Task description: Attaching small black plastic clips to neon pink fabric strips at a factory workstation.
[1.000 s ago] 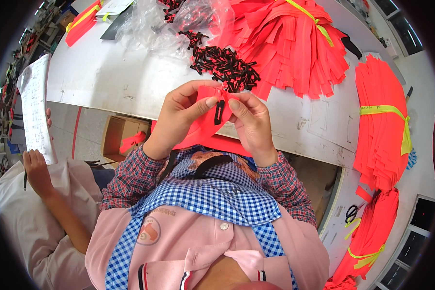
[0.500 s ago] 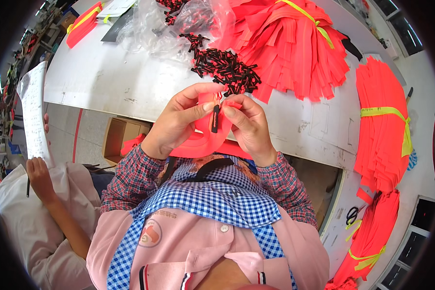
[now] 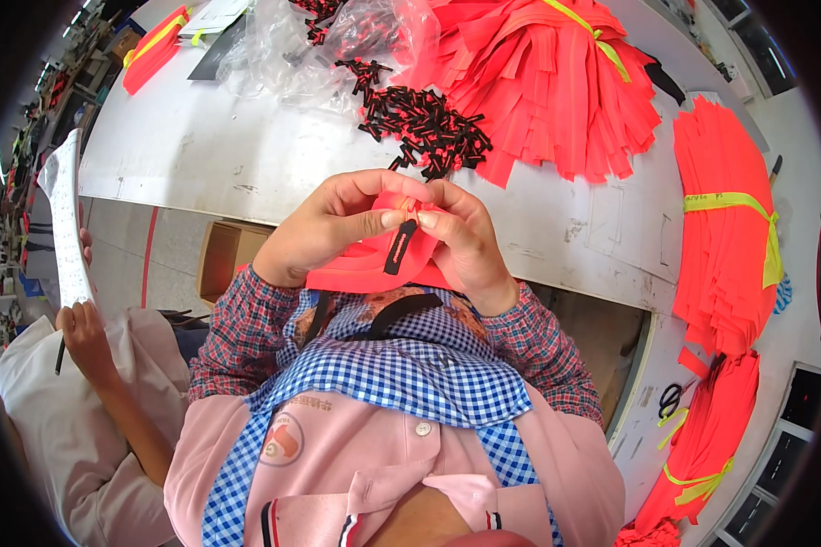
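Since the earlier frame both hands have dropped slightly toward the chest and the small black tab (image 3: 400, 248) now hangs lower and more upright below the fingertips. It dangles from a folded orange strip (image 3: 374, 264), pinched at its top where the two thumbs meet, in front of the white table's (image 3: 201, 155) near edge. Left hand (image 3: 333, 228) fingers closed around the strip, thumb and forefinger pressing its upper fold. Right hand (image 3: 465, 242) also closed, fingertips pinching the same fold just beside the left thumb; hands touching. Strip curves down under both hands, over a black strap at the collar of the checked shirt. Beyond the hands, on the table: a loose pile of small black pieces (image 3: 424, 128), near the hands but not touching. Behind that, a crumpled clear plastic bag (image 3: 310, 50) with more black pieces inside. To the right of the pile, a fanned bundle of orange strips (image 3: 556, 82) tied with a yellow band. Further right, a stacked orange bundle (image 3: 725, 237) with a yellow tie, another below it. Scissors (image 3: 670, 398) lie on the table at lower right. At far left another person's hand (image 3: 82, 333) holds a sheet of paper (image 3: 64, 219). A cardboard box (image 3: 223, 264) sits under the table.
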`<action>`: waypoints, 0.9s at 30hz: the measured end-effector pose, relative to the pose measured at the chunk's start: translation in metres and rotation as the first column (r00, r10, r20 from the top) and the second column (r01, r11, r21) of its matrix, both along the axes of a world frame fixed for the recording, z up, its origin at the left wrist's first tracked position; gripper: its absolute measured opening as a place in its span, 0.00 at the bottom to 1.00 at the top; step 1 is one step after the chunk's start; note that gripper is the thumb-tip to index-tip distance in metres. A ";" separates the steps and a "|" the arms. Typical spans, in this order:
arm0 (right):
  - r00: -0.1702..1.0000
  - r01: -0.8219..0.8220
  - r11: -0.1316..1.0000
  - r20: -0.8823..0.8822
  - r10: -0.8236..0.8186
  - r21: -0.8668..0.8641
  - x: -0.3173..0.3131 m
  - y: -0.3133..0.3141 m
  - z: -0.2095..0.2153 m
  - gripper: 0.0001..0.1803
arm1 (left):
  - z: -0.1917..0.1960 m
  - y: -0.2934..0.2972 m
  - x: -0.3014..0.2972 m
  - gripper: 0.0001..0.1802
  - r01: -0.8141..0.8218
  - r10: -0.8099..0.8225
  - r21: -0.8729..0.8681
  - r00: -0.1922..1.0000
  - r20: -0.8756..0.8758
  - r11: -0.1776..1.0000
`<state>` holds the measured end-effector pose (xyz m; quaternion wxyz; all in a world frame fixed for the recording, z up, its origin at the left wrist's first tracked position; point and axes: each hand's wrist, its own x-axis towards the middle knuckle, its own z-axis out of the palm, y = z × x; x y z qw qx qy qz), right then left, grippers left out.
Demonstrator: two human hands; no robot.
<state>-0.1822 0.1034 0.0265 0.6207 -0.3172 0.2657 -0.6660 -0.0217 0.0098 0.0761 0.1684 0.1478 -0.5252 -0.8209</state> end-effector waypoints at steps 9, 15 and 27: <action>0.939 0.105 0.982 -0.308 -0.150 -0.160 -0.006 0.007 0.009 0.12 | 0.016 0.011 0.002 0.21 -0.092 0.180 -0.413 0.967 0.179 0.906; 0.449 0.225 0.785 -0.653 -0.610 -0.578 0.001 0.006 0.009 0.12 | 0.016 0.015 0.005 0.13 -0.037 0.327 -0.752 0.914 0.240 0.658; 0.419 0.258 0.763 -0.643 -0.641 -0.593 0.003 0.011 0.008 0.11 | 0.002 0.013 0.006 0.08 -0.086 0.231 -0.690 0.965 0.121 0.719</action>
